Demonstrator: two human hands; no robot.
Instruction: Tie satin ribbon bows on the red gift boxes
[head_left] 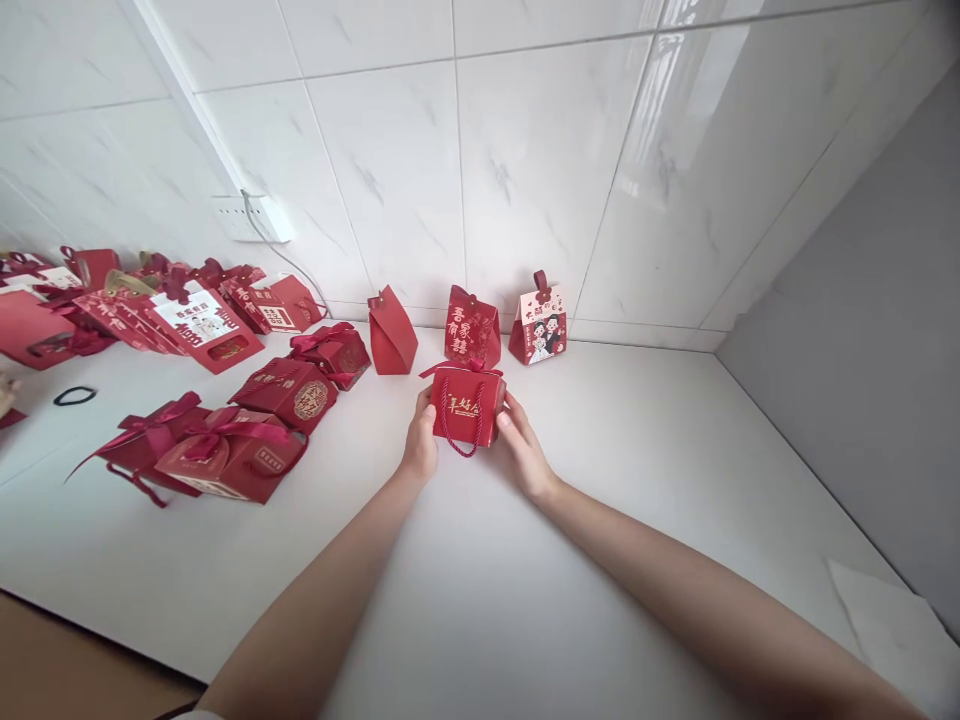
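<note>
Between my two hands is a small red gift box [466,405] with gold lettering, a twisted rope handle hanging down its front and a ribbon on top. My left hand [422,435] grips its left side, and my right hand [523,445] is closed against its right side. Right behind it stands a patterned red gift box [472,330] with pale characters. To the left of that is a plain red gift box [392,335] with slanted folds. A pink and red gift box [541,325] printed with a cartoon couple stands to the right.
Several ribboned red boxes [232,455] sit to the left on the white table [637,560]. Farther left are many more boxes [202,325], a black loop [74,396] and part of another person's hand [7,393]. A power strip [251,218] with a cable hangs on the tiled wall.
</note>
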